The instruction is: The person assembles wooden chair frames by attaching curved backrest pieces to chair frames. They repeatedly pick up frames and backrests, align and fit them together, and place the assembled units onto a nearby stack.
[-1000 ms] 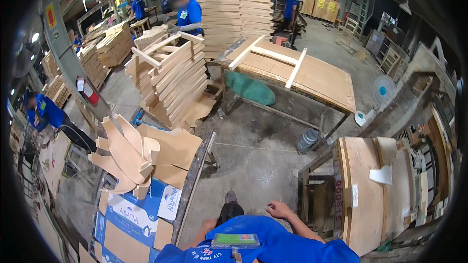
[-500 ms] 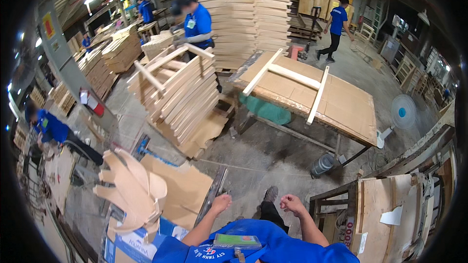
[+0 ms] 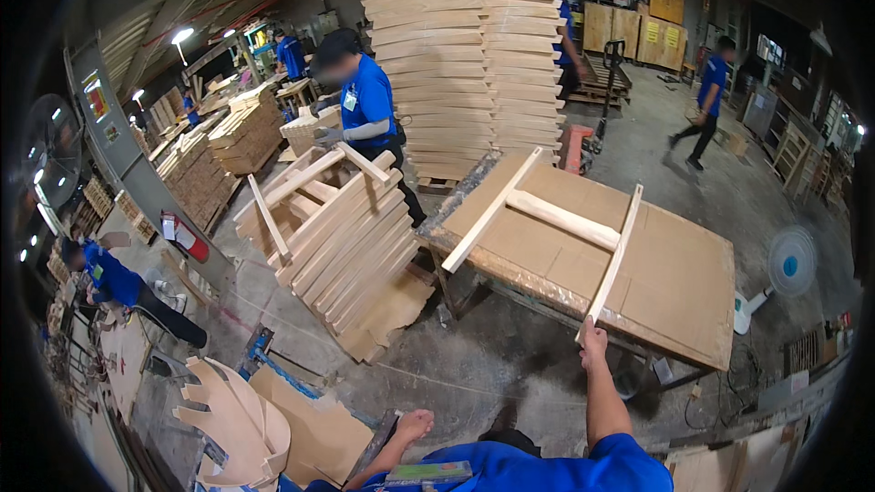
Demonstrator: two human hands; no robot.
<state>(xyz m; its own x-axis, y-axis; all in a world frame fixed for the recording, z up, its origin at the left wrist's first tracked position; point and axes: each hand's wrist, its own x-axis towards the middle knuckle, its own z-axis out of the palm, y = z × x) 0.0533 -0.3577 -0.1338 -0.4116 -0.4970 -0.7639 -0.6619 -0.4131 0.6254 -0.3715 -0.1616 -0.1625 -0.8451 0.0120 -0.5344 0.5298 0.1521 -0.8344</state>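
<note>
- Curved plywood pieces (image 3: pixel 232 424) lie stacked at the lower left, beside flat cardboard sheets (image 3: pixel 319 428) on the floor.
- Left hand (image 3: pixel 412 424) hangs low near the person's body, just above the blue shirt, touching nothing; its fingers are loosely curled together around no object.
- Wooden frames (image 3: pixel 342 232) lean in a slanted stack left of the table, and a co-worker in a blue shirt (image 3: pixel 369 104) stands behind them.
- Tall pile of bent plywood panels (image 3: pixel 465 54) rises at the back, behind the table's far end.
- Table (image 3: pixel 674 282), topped with a brown board, carries an H-shaped wooden frame (image 3: pixel 547 218): two long rails joined by a cross bar, lying flat and diagonal on the top.
- Right hand (image 3: pixel 592 339) reaches forward to the table's near edge; its fingers are clamped on the near end of the frame's right rail, which sticks out just past the edge.
- White floor fan (image 3: pixel 784 269) stands to the right of the table.
</note>
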